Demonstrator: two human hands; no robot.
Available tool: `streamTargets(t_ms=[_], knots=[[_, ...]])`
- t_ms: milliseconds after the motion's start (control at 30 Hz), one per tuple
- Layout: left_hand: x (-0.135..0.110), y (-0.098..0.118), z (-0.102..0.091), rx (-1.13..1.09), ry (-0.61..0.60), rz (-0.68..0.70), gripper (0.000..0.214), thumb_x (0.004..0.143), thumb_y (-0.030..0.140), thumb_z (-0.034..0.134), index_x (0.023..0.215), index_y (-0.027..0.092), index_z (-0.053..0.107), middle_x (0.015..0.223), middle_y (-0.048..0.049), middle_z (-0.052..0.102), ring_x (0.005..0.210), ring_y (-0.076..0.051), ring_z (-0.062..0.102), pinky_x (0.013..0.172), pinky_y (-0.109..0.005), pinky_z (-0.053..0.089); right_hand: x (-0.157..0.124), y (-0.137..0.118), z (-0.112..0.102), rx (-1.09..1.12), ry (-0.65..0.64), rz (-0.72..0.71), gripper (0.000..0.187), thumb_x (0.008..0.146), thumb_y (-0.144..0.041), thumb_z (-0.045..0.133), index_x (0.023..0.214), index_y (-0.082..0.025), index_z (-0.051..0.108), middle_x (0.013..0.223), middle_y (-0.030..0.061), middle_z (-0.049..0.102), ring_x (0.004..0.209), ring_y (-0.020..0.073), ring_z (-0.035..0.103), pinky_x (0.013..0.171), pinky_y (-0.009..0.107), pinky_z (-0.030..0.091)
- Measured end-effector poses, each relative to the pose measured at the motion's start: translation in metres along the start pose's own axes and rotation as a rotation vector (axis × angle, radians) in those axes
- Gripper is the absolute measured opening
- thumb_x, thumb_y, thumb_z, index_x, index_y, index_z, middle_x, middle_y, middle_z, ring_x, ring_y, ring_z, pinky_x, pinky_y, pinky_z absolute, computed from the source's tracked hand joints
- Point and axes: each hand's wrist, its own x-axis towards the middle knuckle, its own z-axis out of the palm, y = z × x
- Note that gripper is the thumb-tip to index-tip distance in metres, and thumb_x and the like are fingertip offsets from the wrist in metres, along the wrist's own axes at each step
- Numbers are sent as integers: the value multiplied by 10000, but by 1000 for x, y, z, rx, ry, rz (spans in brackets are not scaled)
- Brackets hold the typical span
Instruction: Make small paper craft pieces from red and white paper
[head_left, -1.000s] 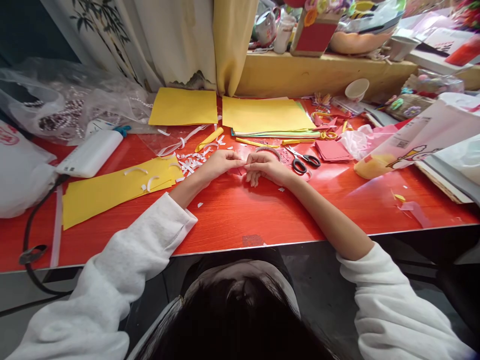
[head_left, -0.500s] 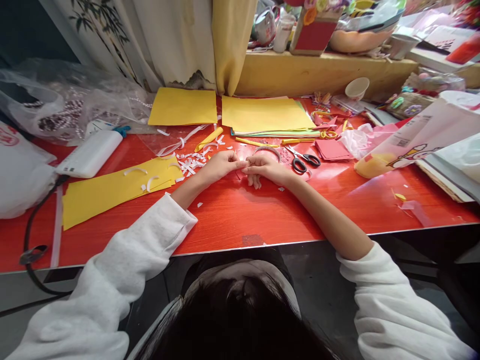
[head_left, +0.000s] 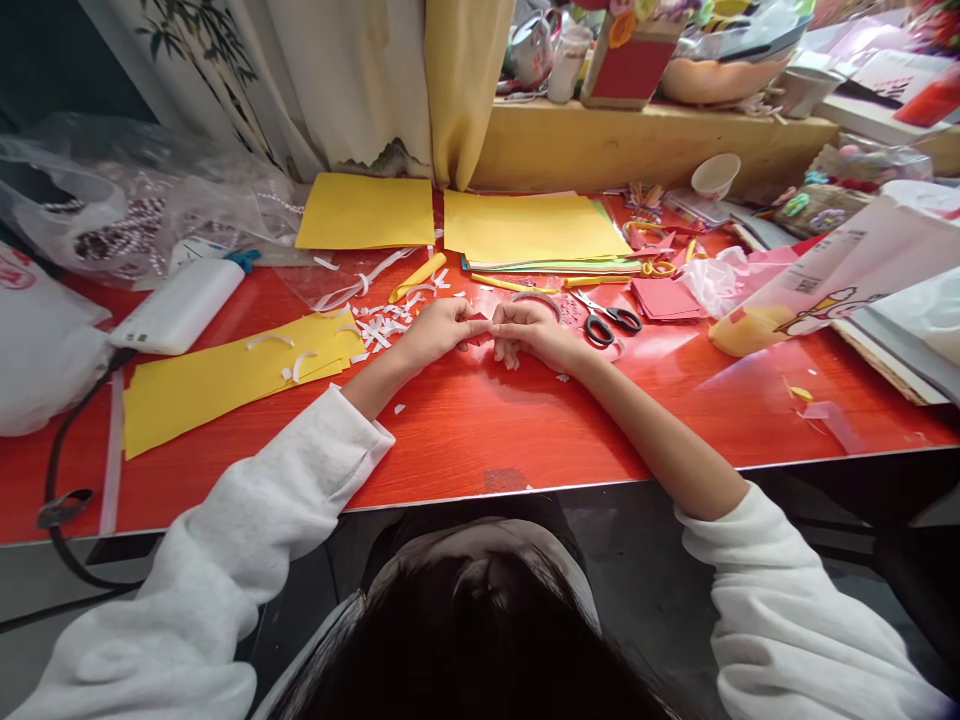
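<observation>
Above the red table my left hand pinches a small piece of red paper, partly hidden by the fingers and hard to tell from the table's red. My right hand meets it there, thumb and forefinger closed at the paper's right edge, the other fingers curled below. Just right of my hands lie scissors with black handles. A roll of tape or similar ring sits behind my right hand. White paper scraps are scattered to the left of my left hand.
Yellow paper strips lie at left near a white power bank-like box. Yellow sheets and a stack of coloured paper are at the back. Red paper squares and a tilted paper cup stand right.
My fingers have shifted slightly around the red paper, and more of it shows beneath my left thumb. Both forearms are almost where they were.
</observation>
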Motion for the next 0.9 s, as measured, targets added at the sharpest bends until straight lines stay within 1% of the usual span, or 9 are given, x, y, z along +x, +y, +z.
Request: streamTargets(t_ms=[133, 200, 300, 367, 467, 533, 633, 733, 900], knots=[[-2, 4, 0, -32, -49, -27, 299, 716, 362, 696, 628, 134, 523, 585, 12, 540, 515, -66, 462, 498, -206, 308, 0, 1, 0, 10, 31, -22, 227, 798, -308, 652, 742, -151, 498, 569, 19, 656, 385, 96, 552, 388, 181, 434], [-4, 6, 0, -22, -43, -36, 325, 708, 378, 708, 620, 137, 510, 566, 21, 528, 496, -58, 447, 485, -203, 297, 0, 1, 2, 6, 56, -27, 227, 790, -306, 656, 731, -151, 502, 556, 19, 651, 377, 98, 547, 383, 184, 433], [-4, 7, -2, -19, -15, -43, 365, 692, 394, 728, 596, 138, 487, 522, 36, 499, 468, -51, 436, 470, -196, 298, 1, 1, 6, -2, 76, -14, 230, 786, -333, 658, 753, -157, 513, 599, 36, 674, 448, 127, 604, 428, 208, 483], [-3, 7, -5, -59, -45, -56, 355, 684, 385, 740, 613, 133, 501, 522, 33, 516, 480, -61, 483, 483, -189, 343, 2, 0, 9, -7, 100, -12, 238, 772, -347, 671, 774, -162, 523, 637, 39, 683, 515, 146, 642, 468, 223, 513], [-1, 7, -11, -152, -92, -112, 222, 739, 300, 699, 795, 132, 565, 600, 10, 606, 522, -96, 577, 531, -208, 444, 4, 0, 10, 8, 179, -25, 230, 750, -331, 691, 755, -162, 536, 643, 26, 674, 517, 132, 636, 472, 213, 515], [-1, 7, -13, -201, -76, -141, 166, 767, 209, 657, 885, 137, 566, 646, -4, 645, 530, -104, 603, 552, -224, 486, 5, 0, 11, 46, 212, -6, 207, 743, -299, 693, 743, -160, 540, 639, 20, 669, 497, 116, 623, 466, 202, 509], [-1, 8, -13, -239, -46, -113, 113, 753, 146, 656, 825, 121, 572, 637, -18, 658, 512, -94, 606, 543, -210, 497, 5, 0, 11, 82, 228, 31, 189, 721, -259, 702, 790, -163, 554, 648, 10, 667, 540, 129, 648, 484, 204, 520], [-3, 9, -11, -287, -74, -70, 112, 738, 144, 677, 788, 109, 584, 603, -23, 653, 517, -107, 623, 551, -221, 520, 6, 3, 12, 69, 256, -7, 213, 704, -242, 715, 845, -165, 576, 657, -7, 663, 579, 145, 668, 514, 218, 535], [-6, 14, -13, -350, -93, -138, 148, 764, 132, 642, 906, 118, 606, 648, -19, 667, 555, -124, 660, 589, -243, 547, 4, 3, 11, 96, 300, -47, 167, 712, -202, 689, 858, -167, 616, 636, -19, 664, 537, 114, 643, 524, 196, 517]])
